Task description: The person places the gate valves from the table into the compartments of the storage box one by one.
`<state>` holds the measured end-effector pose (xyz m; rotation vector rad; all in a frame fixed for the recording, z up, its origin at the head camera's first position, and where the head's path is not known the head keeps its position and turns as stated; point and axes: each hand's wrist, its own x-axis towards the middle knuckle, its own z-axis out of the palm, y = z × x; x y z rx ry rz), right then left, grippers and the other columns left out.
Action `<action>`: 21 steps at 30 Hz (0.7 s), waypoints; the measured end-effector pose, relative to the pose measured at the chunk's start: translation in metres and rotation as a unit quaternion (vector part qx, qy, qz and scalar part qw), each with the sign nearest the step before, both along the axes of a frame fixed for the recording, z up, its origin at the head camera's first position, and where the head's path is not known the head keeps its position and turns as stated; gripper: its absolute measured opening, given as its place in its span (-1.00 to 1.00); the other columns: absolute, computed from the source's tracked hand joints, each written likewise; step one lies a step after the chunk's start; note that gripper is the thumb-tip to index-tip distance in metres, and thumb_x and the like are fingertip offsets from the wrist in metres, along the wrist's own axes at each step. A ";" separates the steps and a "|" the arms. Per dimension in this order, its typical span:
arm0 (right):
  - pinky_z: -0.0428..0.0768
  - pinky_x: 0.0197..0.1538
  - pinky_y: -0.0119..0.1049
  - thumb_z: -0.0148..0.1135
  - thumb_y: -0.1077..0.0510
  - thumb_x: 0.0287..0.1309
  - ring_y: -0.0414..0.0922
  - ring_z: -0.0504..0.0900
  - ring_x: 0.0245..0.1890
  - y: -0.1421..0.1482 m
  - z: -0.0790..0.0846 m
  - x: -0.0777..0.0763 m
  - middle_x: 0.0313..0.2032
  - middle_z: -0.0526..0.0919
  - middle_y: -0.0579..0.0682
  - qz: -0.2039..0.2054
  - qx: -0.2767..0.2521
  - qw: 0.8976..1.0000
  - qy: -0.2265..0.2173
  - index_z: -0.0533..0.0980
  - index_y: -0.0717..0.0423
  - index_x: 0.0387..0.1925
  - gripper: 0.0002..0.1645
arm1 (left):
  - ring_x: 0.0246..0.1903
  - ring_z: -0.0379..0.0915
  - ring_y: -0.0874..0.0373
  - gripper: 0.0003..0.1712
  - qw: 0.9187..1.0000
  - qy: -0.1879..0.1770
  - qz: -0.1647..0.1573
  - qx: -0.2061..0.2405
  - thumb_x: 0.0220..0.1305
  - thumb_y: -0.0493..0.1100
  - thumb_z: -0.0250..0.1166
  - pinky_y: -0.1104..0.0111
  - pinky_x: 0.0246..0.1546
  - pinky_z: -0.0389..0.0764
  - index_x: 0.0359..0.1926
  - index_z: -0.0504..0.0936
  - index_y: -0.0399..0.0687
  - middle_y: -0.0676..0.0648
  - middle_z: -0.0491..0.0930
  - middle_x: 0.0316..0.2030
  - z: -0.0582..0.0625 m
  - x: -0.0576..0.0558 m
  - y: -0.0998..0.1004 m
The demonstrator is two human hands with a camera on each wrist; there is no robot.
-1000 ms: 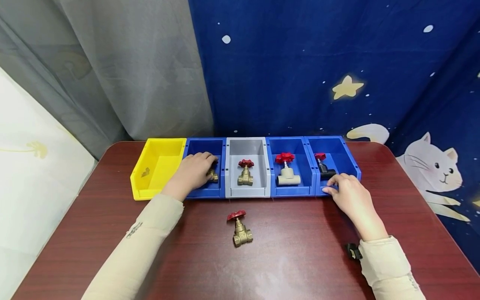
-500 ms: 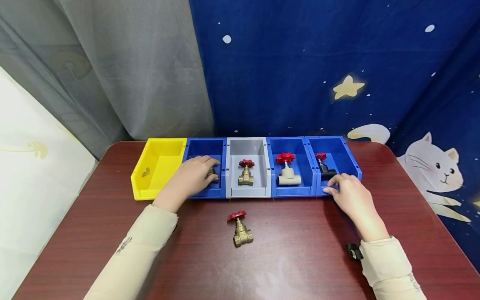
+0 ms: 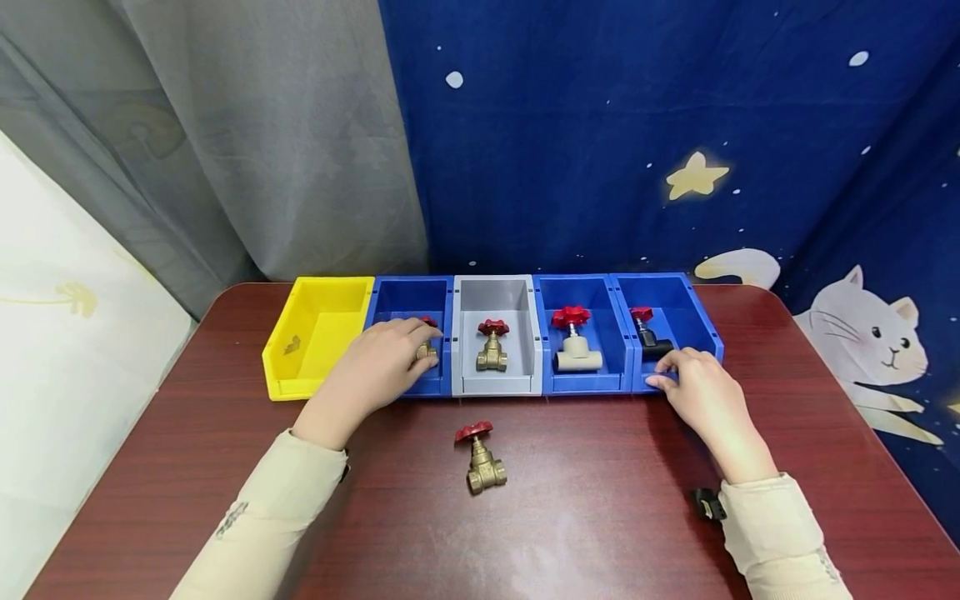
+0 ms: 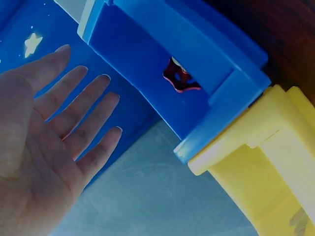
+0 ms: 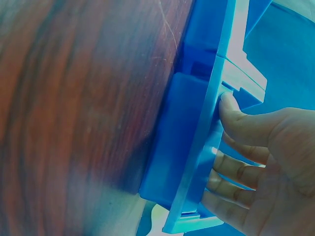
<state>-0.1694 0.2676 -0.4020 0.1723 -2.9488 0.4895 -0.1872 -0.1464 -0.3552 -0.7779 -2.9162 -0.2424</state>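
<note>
My left hand (image 3: 378, 362) is over the second bin from the left, a blue bin (image 3: 412, 293). Its fingers are spread and hold nothing in the left wrist view. Inside that bin is a brass gate valve (image 3: 426, 353), partly hidden by the hand; its red handwheel (image 4: 179, 78) shows in the left wrist view. My right hand (image 3: 701, 387) rests at the front rim of the rightmost blue bin (image 3: 707, 336), thumb and fingertips right at the edge (image 5: 199, 152). A black valve (image 3: 655, 346) with a red handwheel lies in that bin, just beyond the fingers.
A yellow bin (image 3: 282, 333) stands at the row's left end. The grey bin (image 3: 496, 386) holds a brass valve (image 3: 492, 354); the blue bin beside it holds a beige valve (image 3: 577, 354). Another brass valve (image 3: 486, 473) lies on the table (image 3: 585, 492) in front.
My left hand has drawn back slightly toward the near left, off the brass valve in the bin, and the valve's red handwheel now shows. The right hand has stayed put.
</note>
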 end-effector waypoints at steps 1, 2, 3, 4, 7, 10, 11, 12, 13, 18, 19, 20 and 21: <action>0.57 -0.15 0.22 0.41 0.13 0.17 0.22 0.50 -0.15 0.000 0.000 0.000 -0.28 0.60 0.22 0.000 0.000 1.000 -0.001 0.60 0.22 -0.27 -0.78 | 0.07 0.51 -0.11 -0.55 1.000 0.001 -0.003 0.000 0.33 -0.03 0.33 0.01 0.20 0.45 0.15 0.61 -0.15 -0.16 0.60 0.08 0.000 0.001 0.000; 0.57 -0.15 0.22 0.41 0.13 0.17 0.22 0.50 -0.14 0.000 0.000 0.000 -0.28 0.60 0.22 -0.001 0.000 1.000 -0.001 0.60 0.22 -0.27 -0.77 | 0.07 0.51 -0.11 -0.56 1.000 0.005 -0.006 -0.002 0.33 -0.04 0.34 0.02 0.19 0.45 0.14 0.61 -0.15 -0.16 0.61 0.08 -0.001 0.002 0.000; 0.57 -0.15 0.22 0.41 0.13 0.17 0.21 0.50 -0.15 0.000 0.000 0.000 -0.28 0.60 0.22 0.000 0.000 1.000 0.000 0.60 0.22 -0.27 -0.77 | 0.06 0.51 -0.11 -0.56 1.000 0.009 -0.009 -0.003 0.32 -0.04 0.34 0.01 0.19 0.45 0.13 0.62 -0.16 -0.16 0.61 0.07 -0.002 0.004 0.000; 0.56 -0.15 0.22 0.40 0.13 0.17 0.21 0.50 -0.14 0.000 0.000 0.000 -0.27 0.60 0.22 -0.001 -0.001 1.000 -0.002 0.60 0.22 -0.27 -0.77 | 0.06 0.52 -0.11 -0.56 1.000 0.013 -0.011 -0.003 0.32 -0.04 0.35 0.02 0.18 0.46 0.13 0.62 -0.16 -0.16 0.61 0.06 -0.002 0.005 0.000; 0.56 -0.15 0.22 0.40 0.13 0.17 0.21 0.50 -0.15 0.000 0.000 0.000 -0.28 0.59 0.21 -0.002 -0.001 1.000 -0.003 0.60 0.22 -0.27 -0.78 | 0.05 0.52 -0.10 -0.56 1.000 0.026 -0.014 -0.004 0.29 -0.03 0.37 0.02 0.17 0.47 0.11 0.63 -0.16 -0.16 0.62 0.05 -0.003 0.010 0.002; 0.56 -0.16 0.22 0.40 0.13 0.18 0.21 0.49 -0.15 0.001 -0.001 0.000 -0.28 0.59 0.21 -0.002 -0.001 1.000 -0.005 0.59 0.21 -0.27 -0.78 | 0.05 0.52 -0.08 -0.56 0.999 0.036 -0.019 -0.004 0.28 -0.01 0.38 0.04 0.16 0.48 0.10 0.64 -0.15 -0.15 0.63 0.04 -0.004 0.014 0.003; 0.56 -0.16 0.22 0.40 0.13 0.18 0.21 0.49 -0.15 0.001 -0.001 0.000 -0.28 0.59 0.21 -0.002 -0.001 1.000 -0.005 0.59 0.22 -0.27 -0.78 | 0.05 0.52 -0.07 -0.56 0.999 0.039 -0.021 -0.004 0.28 -0.01 0.38 0.04 0.16 0.48 0.10 0.64 -0.14 -0.14 0.63 0.03 -0.004 0.016 0.004; 0.56 -0.17 0.22 0.39 0.13 0.18 0.21 0.49 -0.15 0.001 0.000 0.000 -0.29 0.59 0.21 -0.002 -0.001 1.000 -0.005 0.59 0.22 -0.27 -0.78 | 0.05 0.52 -0.07 -0.56 0.999 0.041 -0.023 -0.005 0.28 -0.01 0.38 0.04 0.16 0.48 0.10 0.65 -0.14 -0.14 0.63 0.03 -0.004 0.018 0.004; 0.56 -0.17 0.22 0.39 0.13 0.18 0.21 0.49 -0.15 0.000 0.000 0.000 -0.29 0.59 0.21 -0.001 -0.001 1.000 -0.005 0.59 0.22 -0.27 -0.78 | 0.06 0.52 -0.08 -0.56 0.999 0.041 -0.023 -0.006 0.29 -0.01 0.38 0.04 0.17 0.47 0.10 0.65 -0.14 -0.14 0.63 0.03 -0.004 0.019 0.005; 0.56 -0.16 0.22 0.40 0.12 0.18 0.22 0.49 -0.14 -0.001 0.002 -0.001 -0.28 0.59 0.21 -0.002 -0.002 1.000 -0.011 0.60 0.21 -0.26 -0.77 | 0.11 0.49 -0.11 -0.55 0.999 0.037 -0.019 -0.014 0.29 0.00 0.37 0.02 0.20 0.44 0.12 0.64 -0.11 -0.15 0.63 0.06 -0.003 0.026 0.007; 0.56 -0.16 0.22 0.40 0.12 0.18 0.22 0.49 -0.14 -0.001 0.002 -0.001 -0.28 0.59 0.21 -0.003 -0.001 1.000 -0.012 0.60 0.21 -0.26 -0.77 | 0.12 0.49 -0.11 -0.55 0.999 0.036 -0.018 -0.016 0.29 0.00 0.37 0.02 0.20 0.44 0.13 0.64 -0.11 -0.15 0.63 0.06 -0.004 0.027 0.008; 0.56 -0.15 0.22 0.40 0.11 0.18 0.22 0.49 -0.13 -0.001 0.002 -0.001 -0.28 0.59 0.21 -0.004 -0.001 1.000 -0.013 0.60 0.21 -0.26 -0.77 | 0.11 0.50 -0.11 -0.55 0.999 0.037 -0.019 -0.018 0.29 0.00 0.37 0.02 0.20 0.45 0.13 0.64 -0.11 -0.15 0.63 0.05 -0.004 0.028 0.009; 0.56 -0.15 0.23 0.40 0.11 0.18 0.22 0.50 -0.13 -0.001 0.002 -0.001 -0.28 0.59 0.22 -0.004 -0.001 1.000 -0.012 0.60 0.21 -0.26 -0.77 | 0.11 0.50 -0.10 -0.54 0.999 0.038 -0.020 -0.020 0.29 0.00 0.37 0.03 0.19 0.45 0.13 0.63 -0.11 -0.15 0.63 0.05 -0.005 0.029 0.010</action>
